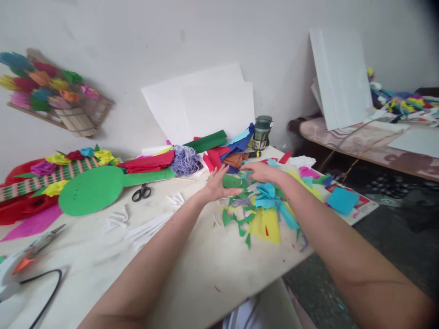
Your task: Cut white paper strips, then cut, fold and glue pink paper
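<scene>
White wall [137, 36] backs a pale table [192, 274] strewn with cut coloured paper. Two bare hands reach across it from the near edge and meet at the far middle.

Between them lies one green paper piece [230, 181], flat on the litter of scraps. Its long axis runs roughly left to right, from one hand toward the other. It is too covered to tell which end is which.

The left hand [216, 183] has a loose, open grip: fingers spread and raised, thumb stretched right along the piece's near edge, closed on nothing. The right hand [260, 172] comes in from the right with fingers curled and pointing left, at the piece's right end. Whether its grip pinches the paper cannot be told.

Just in front of the right wrist sit one blue paper bow [269, 196] and one yellow sheet [265, 225], ringed by green offcuts.

Further left lie one pair of black-handled scissors [141, 193] and one large green paddle shape [92, 189], its handle pointing right. One bundle of purple yarn [185, 160] lies behind the scissors.

One dark jar [262, 132] stands at the back. At least two white sheets [206, 105] lean on the wall, and one white board [339, 77] leans to the right.
</scene>
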`<action>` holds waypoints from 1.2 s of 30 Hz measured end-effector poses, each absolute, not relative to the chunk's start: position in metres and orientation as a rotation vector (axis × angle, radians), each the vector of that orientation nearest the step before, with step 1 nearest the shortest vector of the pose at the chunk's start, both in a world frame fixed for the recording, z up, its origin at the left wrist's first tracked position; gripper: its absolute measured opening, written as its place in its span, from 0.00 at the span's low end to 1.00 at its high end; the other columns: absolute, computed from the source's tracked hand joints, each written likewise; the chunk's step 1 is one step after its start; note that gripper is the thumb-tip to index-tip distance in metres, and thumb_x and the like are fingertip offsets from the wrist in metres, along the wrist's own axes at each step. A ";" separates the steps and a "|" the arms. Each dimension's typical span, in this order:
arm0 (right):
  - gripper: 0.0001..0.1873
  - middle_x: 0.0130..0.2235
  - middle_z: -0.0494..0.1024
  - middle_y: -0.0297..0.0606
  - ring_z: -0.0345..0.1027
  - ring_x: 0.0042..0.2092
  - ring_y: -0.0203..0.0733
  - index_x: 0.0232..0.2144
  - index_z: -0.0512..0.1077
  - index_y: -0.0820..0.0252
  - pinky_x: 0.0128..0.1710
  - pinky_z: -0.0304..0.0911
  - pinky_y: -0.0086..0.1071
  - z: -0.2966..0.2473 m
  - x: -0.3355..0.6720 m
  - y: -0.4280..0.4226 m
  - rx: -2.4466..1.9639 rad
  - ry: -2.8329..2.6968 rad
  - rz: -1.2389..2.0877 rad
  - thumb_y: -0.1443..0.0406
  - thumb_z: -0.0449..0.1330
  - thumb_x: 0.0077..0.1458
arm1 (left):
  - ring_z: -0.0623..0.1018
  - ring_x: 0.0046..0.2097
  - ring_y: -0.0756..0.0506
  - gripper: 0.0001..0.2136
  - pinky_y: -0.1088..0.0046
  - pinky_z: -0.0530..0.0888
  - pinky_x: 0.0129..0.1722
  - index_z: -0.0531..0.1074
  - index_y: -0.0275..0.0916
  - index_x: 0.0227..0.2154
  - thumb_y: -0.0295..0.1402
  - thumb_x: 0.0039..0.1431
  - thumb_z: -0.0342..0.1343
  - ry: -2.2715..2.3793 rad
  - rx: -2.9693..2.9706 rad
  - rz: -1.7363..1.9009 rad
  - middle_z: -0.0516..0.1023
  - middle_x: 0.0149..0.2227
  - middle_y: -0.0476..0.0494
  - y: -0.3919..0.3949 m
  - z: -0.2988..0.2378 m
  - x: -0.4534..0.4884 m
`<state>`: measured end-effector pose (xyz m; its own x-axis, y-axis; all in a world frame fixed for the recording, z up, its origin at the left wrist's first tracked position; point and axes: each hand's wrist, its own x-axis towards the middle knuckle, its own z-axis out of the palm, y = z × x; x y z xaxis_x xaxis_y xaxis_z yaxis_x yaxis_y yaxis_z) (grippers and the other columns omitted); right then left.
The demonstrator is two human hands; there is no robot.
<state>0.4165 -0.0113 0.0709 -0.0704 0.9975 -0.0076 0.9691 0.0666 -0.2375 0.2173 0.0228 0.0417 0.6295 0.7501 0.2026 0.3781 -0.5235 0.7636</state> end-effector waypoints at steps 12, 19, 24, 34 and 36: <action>0.27 0.53 0.69 0.37 0.64 0.52 0.48 0.50 0.68 0.53 0.48 0.60 0.32 0.062 0.401 -0.009 -2.083 -2.359 0.303 0.67 0.57 0.44 | 0.42 0.64 0.37 0.43 0.56 0.47 0.60 0.45 0.35 0.61 0.58 0.47 0.43 1.187 2.649 -0.054 0.39 0.65 0.39 -0.005 0.030 0.250; 0.22 0.47 0.75 0.37 0.68 0.47 0.48 0.42 0.74 0.51 0.43 0.62 0.33 0.059 0.405 -0.003 -2.208 -2.211 0.157 0.70 0.53 0.45 | 0.45 0.63 0.30 0.47 0.48 0.49 0.56 0.54 0.41 0.59 0.63 0.35 0.50 1.213 2.643 0.142 0.47 0.64 0.36 0.008 0.038 0.238; 0.19 0.47 0.74 0.42 0.66 0.49 0.48 0.44 0.72 0.55 0.47 0.59 0.37 0.049 0.404 0.011 -2.189 -2.060 -0.021 0.65 0.51 0.51 | 0.50 0.62 0.30 0.45 0.50 0.52 0.55 0.57 0.41 0.57 0.63 0.37 0.48 1.254 2.673 0.176 0.52 0.62 0.34 0.012 0.027 0.234; 0.23 0.42 0.76 0.43 0.68 0.45 0.44 0.39 0.74 0.56 0.42 0.60 0.33 0.051 0.392 0.018 -2.207 -1.749 -0.137 0.55 0.42 0.58 | 0.60 0.55 0.32 0.35 0.53 0.56 0.52 0.72 0.39 0.43 0.63 0.41 0.46 1.270 2.805 0.542 0.67 0.52 0.34 0.004 0.033 0.238; 0.24 0.43 0.76 0.42 0.68 0.44 0.45 0.39 0.74 0.55 0.41 0.60 0.33 0.064 0.403 0.012 -2.205 -1.686 -0.131 0.53 0.42 0.58 | 0.57 0.58 0.33 0.38 0.54 0.51 0.56 0.68 0.41 0.49 0.63 0.40 0.46 1.181 2.820 0.589 0.63 0.56 0.37 0.005 0.030 0.240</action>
